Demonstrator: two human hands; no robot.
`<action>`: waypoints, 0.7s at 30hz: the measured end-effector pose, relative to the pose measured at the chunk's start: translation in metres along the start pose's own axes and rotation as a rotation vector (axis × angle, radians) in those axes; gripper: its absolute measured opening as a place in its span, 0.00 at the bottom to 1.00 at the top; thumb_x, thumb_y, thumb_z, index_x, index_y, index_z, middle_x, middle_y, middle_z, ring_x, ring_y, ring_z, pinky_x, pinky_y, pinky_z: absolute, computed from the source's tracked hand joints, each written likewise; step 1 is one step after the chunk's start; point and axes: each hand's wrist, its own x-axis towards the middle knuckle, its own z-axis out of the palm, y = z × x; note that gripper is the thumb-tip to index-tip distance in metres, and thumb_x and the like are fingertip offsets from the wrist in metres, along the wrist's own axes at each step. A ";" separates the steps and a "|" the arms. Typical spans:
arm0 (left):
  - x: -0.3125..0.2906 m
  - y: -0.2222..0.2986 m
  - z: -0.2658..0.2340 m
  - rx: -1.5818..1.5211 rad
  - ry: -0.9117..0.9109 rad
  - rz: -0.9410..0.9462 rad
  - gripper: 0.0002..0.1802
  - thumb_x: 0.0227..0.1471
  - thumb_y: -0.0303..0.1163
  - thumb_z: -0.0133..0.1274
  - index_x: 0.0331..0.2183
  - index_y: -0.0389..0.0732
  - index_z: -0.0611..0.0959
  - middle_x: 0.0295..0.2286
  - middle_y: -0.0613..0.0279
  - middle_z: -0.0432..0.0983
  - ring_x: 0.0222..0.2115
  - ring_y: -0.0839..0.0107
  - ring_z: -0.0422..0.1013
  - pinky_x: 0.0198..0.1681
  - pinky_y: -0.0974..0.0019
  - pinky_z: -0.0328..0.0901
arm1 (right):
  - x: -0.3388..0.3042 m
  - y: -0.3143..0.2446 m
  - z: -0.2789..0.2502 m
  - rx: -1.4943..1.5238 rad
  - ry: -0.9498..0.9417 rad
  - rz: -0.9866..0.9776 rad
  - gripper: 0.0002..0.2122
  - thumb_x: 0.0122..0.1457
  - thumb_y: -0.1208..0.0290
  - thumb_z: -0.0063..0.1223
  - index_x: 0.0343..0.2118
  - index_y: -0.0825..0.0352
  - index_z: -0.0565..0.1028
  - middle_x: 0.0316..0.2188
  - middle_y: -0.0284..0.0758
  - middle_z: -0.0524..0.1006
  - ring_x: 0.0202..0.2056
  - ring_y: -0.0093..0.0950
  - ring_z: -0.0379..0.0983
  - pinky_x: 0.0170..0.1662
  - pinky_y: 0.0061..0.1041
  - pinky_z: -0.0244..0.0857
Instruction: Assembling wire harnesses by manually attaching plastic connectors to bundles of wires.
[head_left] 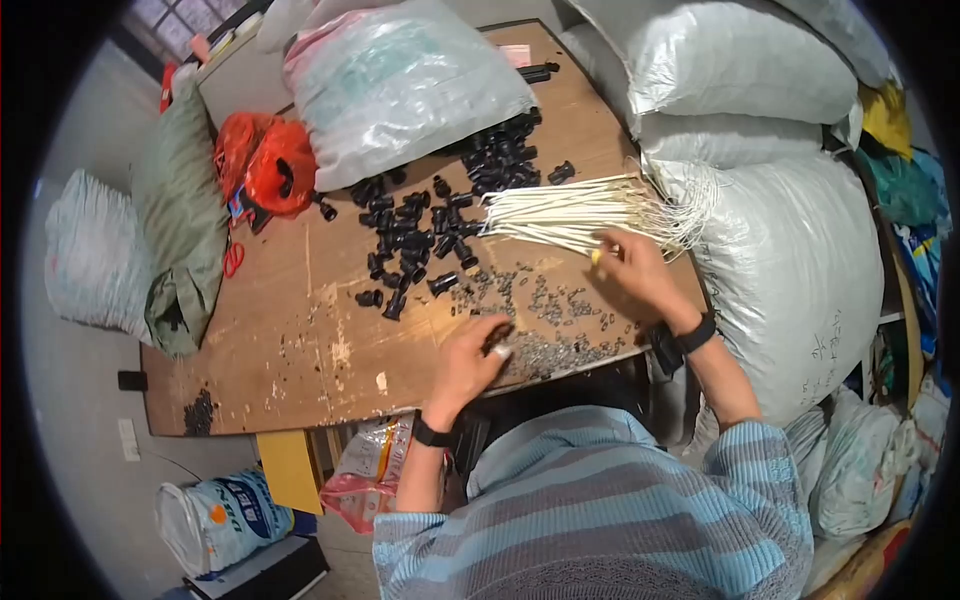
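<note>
Your left hand [475, 355] seemingly curls round a dark part [497, 335]; right hand [635, 268] half-curled, hold unclear, wires [560, 213] at its 10 o'clock, likely for reach

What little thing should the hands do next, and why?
Maybe the right hand should pinch one stick from the bundle of white sticks, because it is right by the bundle's near edge. The left hand is farther from them, next to the small grey pieces, with a dark thing at its grasp that I can't make out.
</note>
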 end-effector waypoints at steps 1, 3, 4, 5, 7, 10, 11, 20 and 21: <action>0.017 0.005 0.008 0.122 -0.087 0.129 0.17 0.44 0.24 0.52 0.40 0.39 0.79 0.36 0.54 0.77 0.36 0.60 0.74 0.40 0.64 0.67 | 0.018 0.004 -0.007 -0.163 0.116 -0.134 0.13 0.50 0.68 0.51 0.38 0.66 0.77 0.24 0.42 0.77 0.26 0.38 0.74 0.29 0.33 0.66; 0.049 0.013 0.022 0.172 -0.151 0.161 0.17 0.43 0.25 0.52 0.40 0.39 0.79 0.37 0.53 0.77 0.37 0.56 0.73 0.42 0.62 0.67 | 0.052 0.013 -0.019 -0.321 0.199 -0.190 0.13 0.50 0.68 0.50 0.37 0.66 0.77 0.29 0.44 0.77 0.29 0.43 0.73 0.33 0.36 0.67; 0.064 0.016 0.029 0.202 -0.218 0.204 0.18 0.42 0.26 0.52 0.40 0.39 0.79 0.37 0.52 0.76 0.38 0.52 0.72 0.43 0.60 0.66 | 0.069 0.017 -0.023 -0.414 0.139 -0.158 0.12 0.50 0.68 0.49 0.36 0.66 0.77 0.31 0.43 0.77 0.31 0.43 0.74 0.35 0.36 0.67; 0.079 0.019 0.036 0.220 -0.223 0.192 0.18 0.42 0.26 0.52 0.40 0.39 0.79 0.37 0.52 0.76 0.38 0.52 0.72 0.43 0.60 0.66 | 0.085 0.022 -0.024 -0.502 0.103 -0.151 0.12 0.50 0.69 0.48 0.36 0.65 0.78 0.33 0.43 0.77 0.33 0.43 0.74 0.36 0.36 0.67; 0.104 0.021 0.046 0.157 -0.277 0.215 0.20 0.40 0.25 0.52 0.40 0.39 0.78 0.35 0.50 0.76 0.38 0.49 0.71 0.42 0.57 0.66 | 0.109 0.032 -0.025 -0.577 0.062 -0.196 0.11 0.51 0.69 0.47 0.36 0.65 0.78 0.34 0.43 0.76 0.35 0.42 0.74 0.40 0.37 0.66; 0.131 0.019 0.051 0.133 -0.270 0.198 0.19 0.40 0.24 0.51 0.40 0.38 0.79 0.37 0.51 0.76 0.38 0.53 0.72 0.42 0.60 0.66 | 0.124 0.044 -0.024 -0.659 -0.086 -0.197 0.11 0.52 0.69 0.46 0.35 0.64 0.79 0.35 0.43 0.76 0.39 0.42 0.73 0.46 0.42 0.62; 0.138 0.017 0.051 0.122 -0.260 0.216 0.19 0.41 0.24 0.50 0.40 0.38 0.79 0.38 0.52 0.76 0.38 0.56 0.73 0.42 0.62 0.67 | 0.125 0.046 -0.024 -0.693 -0.224 -0.090 0.11 0.53 0.70 0.45 0.34 0.63 0.79 0.35 0.44 0.76 0.40 0.42 0.73 0.49 0.46 0.59; 0.182 -0.019 0.003 0.255 0.153 0.156 0.17 0.40 0.22 0.49 0.38 0.37 0.80 0.39 0.54 0.75 0.44 0.56 0.68 0.50 0.61 0.62 | 0.122 0.013 -0.042 -0.511 -0.436 -0.096 0.15 0.50 0.64 0.50 0.40 0.63 0.78 0.36 0.46 0.77 0.41 0.42 0.73 0.47 0.36 0.64; 0.186 -0.026 -0.005 0.268 0.181 0.142 0.17 0.40 0.22 0.49 0.38 0.37 0.80 0.40 0.54 0.75 0.45 0.56 0.67 0.51 0.61 0.61 | 0.127 0.007 -0.044 -0.361 -0.425 -0.066 0.17 0.50 0.64 0.51 0.43 0.63 0.77 0.37 0.46 0.77 0.41 0.42 0.73 0.46 0.35 0.65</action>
